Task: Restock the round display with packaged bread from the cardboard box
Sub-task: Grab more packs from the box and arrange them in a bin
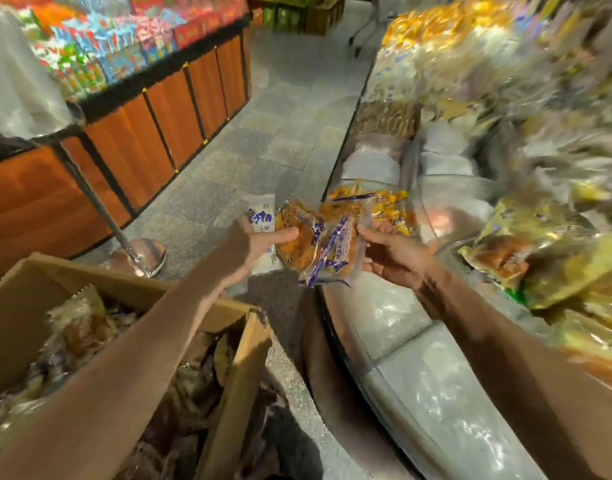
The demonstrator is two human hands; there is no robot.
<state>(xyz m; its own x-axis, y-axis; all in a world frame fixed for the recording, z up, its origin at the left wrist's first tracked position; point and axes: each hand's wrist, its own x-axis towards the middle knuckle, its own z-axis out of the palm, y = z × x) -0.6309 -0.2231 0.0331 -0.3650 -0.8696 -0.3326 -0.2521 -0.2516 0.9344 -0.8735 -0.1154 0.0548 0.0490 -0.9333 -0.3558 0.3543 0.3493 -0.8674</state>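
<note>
My left hand (254, 242) grips a white and blue packet (261, 216) together with a clear bread packet (297, 237) holding a brown bun. My right hand (391, 252) pinches another clear bread packet (339, 244) with purple print, which overlaps the left one. Both hands are raised over the floor between the cardboard box (235, 375) at lower left and the round display (419, 393) on the right. The box holds several more bread packets (79, 327). Blurred bread packets (540, 258) are piled on the display behind its clear curved wall.
An orange wood-panelled stand (152, 123) with colourful snack packs runs along the left. A metal pole with a round base (142, 254) stands just beyond the box. Grey tiled floor (284, 126) lies between the stand and the display. The right side is motion-blurred.
</note>
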